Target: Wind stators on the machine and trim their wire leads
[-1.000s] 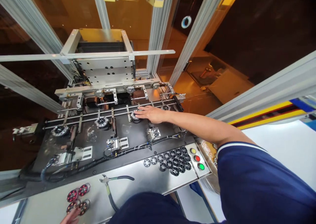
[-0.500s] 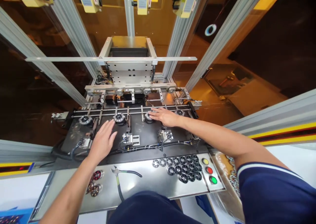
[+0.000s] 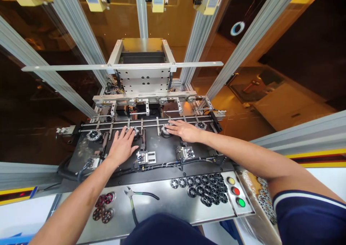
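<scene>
My left hand (image 3: 123, 144) lies with spread fingers over the second round fixture from the left; its fingertips cover much of the silver-and-black disc (image 3: 136, 131) there. My right hand (image 3: 185, 130) reaches across to the third round fixture, fingers stretched over the top of its disc (image 3: 164, 130). Neither hand is wrapped round anything. At the far left another silver-and-black disc (image 3: 94, 134) sits on its fixture. A fourth disc (image 3: 201, 125) shows just beyond my right wrist. All of them stand in a row on the dark machine plate (image 3: 154, 144).
Nippers (image 3: 133, 198) with green-and-black handles lie on the metal ledge (image 3: 162, 209). Several black spoked parts (image 3: 207, 191) are grouped at right, beside yellow, red and green buttons (image 3: 240, 202). Reddish wound parts (image 3: 104, 207) lie at left. Metal clamp arms (image 3: 173, 106) line the back.
My left hand has moved forward and right, from beside the second fixture onto its disc. My right hand stays on the third disc. The whole view has shifted slightly.
</scene>
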Motion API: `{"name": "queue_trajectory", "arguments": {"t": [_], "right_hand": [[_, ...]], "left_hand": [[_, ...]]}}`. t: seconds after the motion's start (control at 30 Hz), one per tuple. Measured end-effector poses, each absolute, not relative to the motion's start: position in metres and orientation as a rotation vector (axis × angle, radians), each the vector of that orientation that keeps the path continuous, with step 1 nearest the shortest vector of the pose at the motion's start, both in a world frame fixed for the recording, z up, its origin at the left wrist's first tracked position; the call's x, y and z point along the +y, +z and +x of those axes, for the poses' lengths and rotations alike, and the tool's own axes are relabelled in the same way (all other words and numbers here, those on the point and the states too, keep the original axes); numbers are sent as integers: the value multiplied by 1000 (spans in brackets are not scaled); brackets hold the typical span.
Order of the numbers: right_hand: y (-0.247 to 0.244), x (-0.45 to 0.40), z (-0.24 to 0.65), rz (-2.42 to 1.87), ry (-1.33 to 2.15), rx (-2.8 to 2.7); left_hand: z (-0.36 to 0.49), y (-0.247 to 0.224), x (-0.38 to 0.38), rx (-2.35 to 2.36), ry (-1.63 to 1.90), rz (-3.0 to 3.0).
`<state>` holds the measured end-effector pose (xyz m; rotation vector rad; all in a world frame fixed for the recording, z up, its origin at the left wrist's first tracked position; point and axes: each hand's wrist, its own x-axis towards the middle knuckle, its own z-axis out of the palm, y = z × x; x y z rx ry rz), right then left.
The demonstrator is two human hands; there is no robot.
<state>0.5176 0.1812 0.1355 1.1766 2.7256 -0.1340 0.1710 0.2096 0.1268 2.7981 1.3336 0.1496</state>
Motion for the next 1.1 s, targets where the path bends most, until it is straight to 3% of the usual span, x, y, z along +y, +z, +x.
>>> {"name": "queue_trajectory", "arguments": {"t": [0.27,0.43,0.8,0.97,1.1], "right_hand": [[133,179,519,1191,-106,2746],[125,180,522,1188,-78,2787],[126,179,520,1165,-5,2817],[156,180,506,1231,118,2903],[194,135,498,1553,325,2938]], "left_hand": [[63,168,258,1565,275,2694],[2,144,257,1599,104,2653],[5,107,246,1592,87,2589],[19,143,256,1568,199,2667],[31,196,238,1696,583,2656]]}}
